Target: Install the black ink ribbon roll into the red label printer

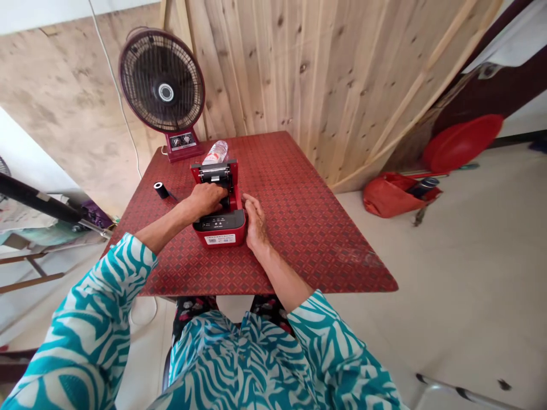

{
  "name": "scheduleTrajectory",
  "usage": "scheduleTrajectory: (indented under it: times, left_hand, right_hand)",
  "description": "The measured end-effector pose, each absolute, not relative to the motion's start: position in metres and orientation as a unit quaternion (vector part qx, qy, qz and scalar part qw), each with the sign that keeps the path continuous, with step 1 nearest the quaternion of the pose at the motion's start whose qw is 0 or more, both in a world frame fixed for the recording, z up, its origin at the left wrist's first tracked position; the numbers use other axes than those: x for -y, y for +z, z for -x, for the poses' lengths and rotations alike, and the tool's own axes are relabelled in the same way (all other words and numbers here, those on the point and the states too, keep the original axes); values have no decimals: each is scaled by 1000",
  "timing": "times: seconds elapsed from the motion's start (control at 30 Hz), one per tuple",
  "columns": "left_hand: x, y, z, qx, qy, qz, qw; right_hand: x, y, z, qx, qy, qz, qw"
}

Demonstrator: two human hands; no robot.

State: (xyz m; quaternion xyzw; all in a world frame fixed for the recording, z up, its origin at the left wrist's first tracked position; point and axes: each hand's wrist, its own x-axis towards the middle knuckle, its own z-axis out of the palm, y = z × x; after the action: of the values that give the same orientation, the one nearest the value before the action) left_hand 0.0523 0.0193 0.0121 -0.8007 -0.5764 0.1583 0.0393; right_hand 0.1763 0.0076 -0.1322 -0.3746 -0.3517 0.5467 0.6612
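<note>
Two hands at a small red printer on a red patterned tabletop

The left hand reaches into the open bay of the printer, its fingers hidden inside. The right hand lies flat against the printer's right side. A black roll lies left on the tabletop, with a plastic bottle and a fan behind.

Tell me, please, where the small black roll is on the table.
In the head view, the small black roll lies on the red table at the person's left, apart from the red printer and in front of the fan.
</note>
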Motion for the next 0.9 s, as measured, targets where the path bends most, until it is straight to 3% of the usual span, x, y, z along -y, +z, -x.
scheduleTrajectory:
  times: [0.2, 0.43, 0.53, 0.77, 0.9]
  left_hand:
    - [0, 30, -37, 567, 77, 820, 12]
    - [27, 57, 45, 562, -297, 769, -72]
    - [16, 50, 80, 603, -380, 695, -93]
    - [-39, -12, 103, 720, -302, 619, -84]
    - [-62, -24, 98, 727, -281, 623, -65]
  right_hand:
    - [-9, -132, -177, 341, 556, 375, 659]
    - [-9, -136, -179, 336, 566, 372, 655]
    - [-9, -136, -180, 333, 559, 375, 660]
    - [-5, -130, -181, 318, 548, 393, 666]
    - [-5, -129, -181, 309, 558, 395, 661]
